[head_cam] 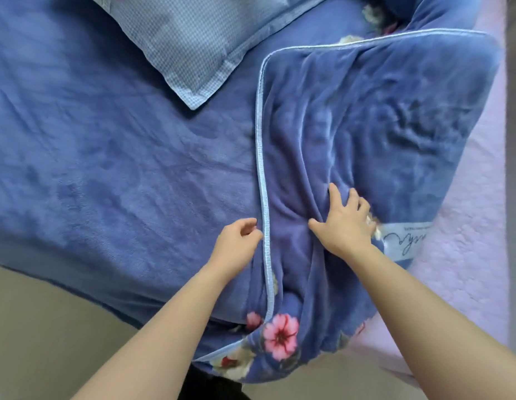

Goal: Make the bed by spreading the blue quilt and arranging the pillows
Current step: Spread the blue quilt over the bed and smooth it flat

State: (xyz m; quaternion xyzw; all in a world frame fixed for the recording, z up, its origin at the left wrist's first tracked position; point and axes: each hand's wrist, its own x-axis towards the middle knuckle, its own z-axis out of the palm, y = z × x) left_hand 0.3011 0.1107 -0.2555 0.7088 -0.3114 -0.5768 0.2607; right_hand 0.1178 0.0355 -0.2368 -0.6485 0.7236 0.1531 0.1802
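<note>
Blue quilt [366, 125]; right hand [345, 223] grip spread on it — left hand [239, 241] curled at edge, pinch unclear.

Cut off, blurred, unreadable
Pillow [190, 39] runs past the top edge; label [407, 241] script illegible; right hand [345, 226] blurs at its outer fingers.

A bedroom in a home: a bed [106, 154] covered in blue fleece, a checked pillow [199, 44] beyond the fingers [334, 194], a folded flowered quilt [381, 116] under them, pale floor [34, 327] nearer.
</note>
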